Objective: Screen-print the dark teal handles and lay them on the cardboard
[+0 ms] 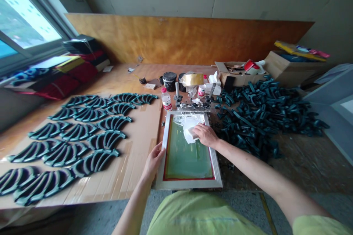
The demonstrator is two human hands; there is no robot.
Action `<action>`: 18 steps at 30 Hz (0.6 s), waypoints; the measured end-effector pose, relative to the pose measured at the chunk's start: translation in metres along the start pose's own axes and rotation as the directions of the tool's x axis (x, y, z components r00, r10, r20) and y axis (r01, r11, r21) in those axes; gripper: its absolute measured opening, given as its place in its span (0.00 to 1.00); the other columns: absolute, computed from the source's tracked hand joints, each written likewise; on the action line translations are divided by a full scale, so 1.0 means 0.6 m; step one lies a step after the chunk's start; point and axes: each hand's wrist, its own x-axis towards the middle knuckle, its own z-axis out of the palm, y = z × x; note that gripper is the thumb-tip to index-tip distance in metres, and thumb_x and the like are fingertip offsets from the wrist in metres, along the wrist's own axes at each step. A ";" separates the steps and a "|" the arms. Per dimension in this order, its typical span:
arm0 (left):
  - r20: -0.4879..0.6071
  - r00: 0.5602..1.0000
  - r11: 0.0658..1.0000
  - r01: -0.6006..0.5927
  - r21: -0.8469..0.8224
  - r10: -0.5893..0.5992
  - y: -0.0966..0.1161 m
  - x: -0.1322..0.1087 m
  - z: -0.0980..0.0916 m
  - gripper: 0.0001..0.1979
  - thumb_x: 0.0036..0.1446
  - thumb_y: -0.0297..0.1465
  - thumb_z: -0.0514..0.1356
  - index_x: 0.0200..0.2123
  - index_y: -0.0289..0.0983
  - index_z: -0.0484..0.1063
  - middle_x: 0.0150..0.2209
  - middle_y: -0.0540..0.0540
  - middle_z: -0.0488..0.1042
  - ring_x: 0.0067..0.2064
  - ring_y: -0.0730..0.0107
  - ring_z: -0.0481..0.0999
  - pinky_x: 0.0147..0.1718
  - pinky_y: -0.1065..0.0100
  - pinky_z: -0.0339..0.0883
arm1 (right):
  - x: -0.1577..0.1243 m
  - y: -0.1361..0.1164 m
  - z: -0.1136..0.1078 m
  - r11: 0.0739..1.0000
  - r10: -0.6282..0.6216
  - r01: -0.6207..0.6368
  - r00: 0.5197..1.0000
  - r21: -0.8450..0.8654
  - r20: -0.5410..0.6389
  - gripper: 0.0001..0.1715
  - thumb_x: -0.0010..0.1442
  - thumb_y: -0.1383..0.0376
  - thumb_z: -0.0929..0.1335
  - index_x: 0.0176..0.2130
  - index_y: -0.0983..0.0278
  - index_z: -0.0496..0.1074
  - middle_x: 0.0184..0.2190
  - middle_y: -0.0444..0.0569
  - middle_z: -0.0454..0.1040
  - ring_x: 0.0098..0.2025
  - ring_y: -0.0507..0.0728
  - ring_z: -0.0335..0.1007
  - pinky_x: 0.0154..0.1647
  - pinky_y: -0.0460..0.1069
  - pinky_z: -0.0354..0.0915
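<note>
The right hand (205,135), held nearly flat with fingers extended, is pressed on a white cloth (185,125) bunched over the green mesh of a screen frame (190,185). The frame lies flat between the hands. The left hand (153,161) is partly open against the frame's left edge; whether it grips cannot be told. Beyond the frame are clamps (193,105), a bottle (166,99), an ink tin (169,80) and a tape roll (192,79). Dark green moulded pieces (256,117) are heaped right of the right hand; similar pieces (91,136) lie in rows left of the left hand, on cardboard (132,180).
</note>
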 end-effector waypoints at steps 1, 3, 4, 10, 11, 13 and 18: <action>0.003 1.000 1.000 0.004 -0.010 -0.004 0.002 -0.001 0.001 0.40 0.48 0.49 0.65 0.59 0.33 0.65 0.32 0.47 0.78 0.31 0.68 0.76 0.30 0.70 0.69 | -0.010 -0.003 0.003 0.999 -0.032 0.032 0.999 0.018 -0.001 0.13 0.59 0.75 0.63 0.38 0.64 0.75 0.36 0.51 0.75 0.42 0.58 0.67 0.41 0.49 0.63; 0.002 1.000 1.000 0.011 -0.028 -0.011 0.007 -0.003 0.002 0.40 0.46 0.49 0.66 0.59 0.33 0.65 0.34 0.46 0.79 0.31 0.67 0.77 0.30 0.69 0.69 | -0.020 -0.003 0.000 0.996 -0.062 0.061 0.998 0.067 0.003 0.11 0.59 0.74 0.65 0.38 0.63 0.75 0.36 0.49 0.75 0.41 0.56 0.68 0.40 0.48 0.64; 0.001 1.000 0.999 0.013 -0.034 -0.013 0.011 -0.004 0.003 0.41 0.45 0.49 0.67 0.59 0.33 0.66 0.34 0.46 0.79 0.32 0.66 0.77 0.31 0.69 0.69 | -0.016 0.001 -0.006 0.994 -0.055 0.054 0.999 0.094 0.001 0.10 0.59 0.73 0.66 0.39 0.62 0.75 0.36 0.48 0.75 0.41 0.56 0.69 0.40 0.47 0.64; 0.014 1.000 0.998 0.026 -0.050 -0.025 0.067 -0.031 -0.003 0.44 0.43 0.49 0.69 0.61 0.36 0.63 0.33 0.46 0.79 0.32 0.64 0.78 0.31 0.68 0.70 | 0.099 0.044 -0.054 0.977 0.181 -0.181 0.983 0.115 0.005 0.36 0.57 0.66 0.72 0.62 0.52 0.63 0.45 0.46 0.74 0.41 0.55 0.72 0.41 0.47 0.65; 0.022 0.999 0.998 0.024 -0.050 -0.023 0.083 -0.036 -0.006 0.43 0.44 0.49 0.68 0.61 0.37 0.64 0.34 0.46 0.80 0.32 0.64 0.78 0.31 0.68 0.70 | 0.115 0.053 -0.064 0.971 0.221 -0.221 0.975 0.090 0.002 0.38 0.56 0.65 0.72 0.63 0.51 0.61 0.45 0.47 0.73 0.40 0.56 0.72 0.40 0.48 0.65; 0.012 1.000 0.999 -0.001 -0.035 0.001 0.121 -0.043 -0.008 0.36 0.47 0.52 0.65 0.55 0.37 0.71 0.36 0.46 0.80 0.32 0.64 0.78 0.29 0.68 0.69 | 0.130 0.075 -0.083 0.956 0.293 -0.289 0.953 0.059 -0.078 0.38 0.57 0.63 0.71 0.64 0.52 0.60 0.47 0.49 0.72 0.42 0.57 0.72 0.40 0.48 0.65; -0.085 0.954 0.947 -0.296 -0.129 0.287 0.224 -0.014 0.013 0.28 0.51 0.54 0.60 0.42 0.35 0.76 0.39 0.43 0.79 0.36 0.64 0.78 0.32 0.67 0.71 | 0.056 0.130 -0.092 0.822 0.568 -0.556 0.782 0.123 -0.259 0.18 0.64 0.61 0.64 0.52 0.61 0.72 0.43 0.51 0.76 0.42 0.59 0.71 0.41 0.50 0.63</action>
